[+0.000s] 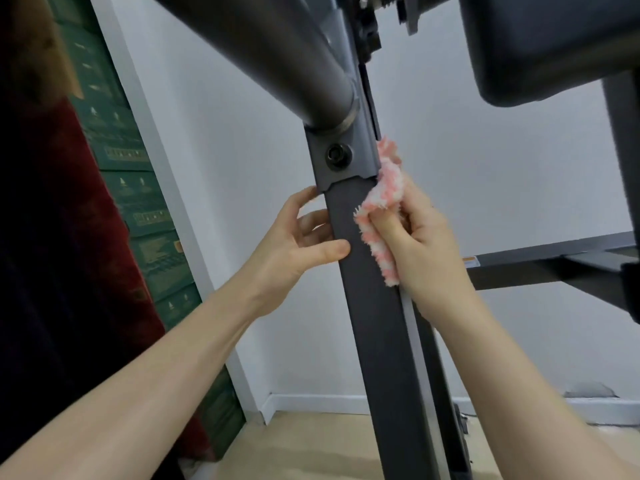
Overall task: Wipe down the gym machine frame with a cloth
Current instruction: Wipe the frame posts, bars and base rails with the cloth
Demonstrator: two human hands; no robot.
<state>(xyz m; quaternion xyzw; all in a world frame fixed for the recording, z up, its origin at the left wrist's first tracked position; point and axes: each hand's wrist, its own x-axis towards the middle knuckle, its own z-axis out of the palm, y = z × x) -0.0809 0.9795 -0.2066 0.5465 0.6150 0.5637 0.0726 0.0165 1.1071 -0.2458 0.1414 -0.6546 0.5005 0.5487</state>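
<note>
- Front and centre, the dark grey square-section steel upright of the gym machine frame point(377, 306) runs from the floor up to a bolted grey bracket point(337, 157), where a thick round grey tube point(263, 53) slants in from the upper left.
- The right hand point(420, 251) clutches a fluffy pink-and-white striped cloth point(382, 209), fingers curled round it, pressing it to the right edge of the upright just below the bracket.
- One end of the cloth pokes up beside the bracket; the other trails down along the post's edge past the thumb.
- The left hand point(299, 244) wraps the upright from the left, thumb lying across its front face, fingertips curling round behind the post.
- A black padded cushion point(554, 46) hangs at upper right.
- A horizontal dark grey frame bar point(540, 258) carries a small orange-and-white label.
- At left, stacked green boxes point(145, 209) sit against a white wall; pale wooden floor below.
</note>
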